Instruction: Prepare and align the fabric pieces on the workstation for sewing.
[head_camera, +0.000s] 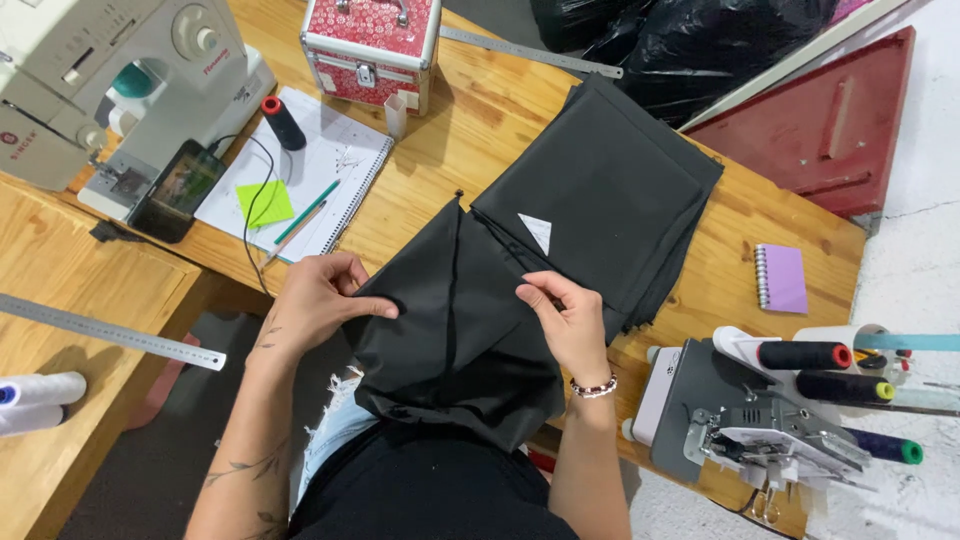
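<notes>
Both hands are pinching a piece of black fabric at the table's near edge.

The left hand (318, 298) is gripping one folded edge of the black fabric piece (455, 330) while the right hand (565, 318) is pinching the opposite edge, apparently keeping it taut and aligned; its lower part is hanging toward the lap. Just beyond, a stack of black fabric (610, 200) is lying flat, within reach. Farther off, a spiral notebook (325, 165), a sewing machine (110, 70) and a red patterned case (372, 45) are sitting along the wooden table (480, 110).
</notes>
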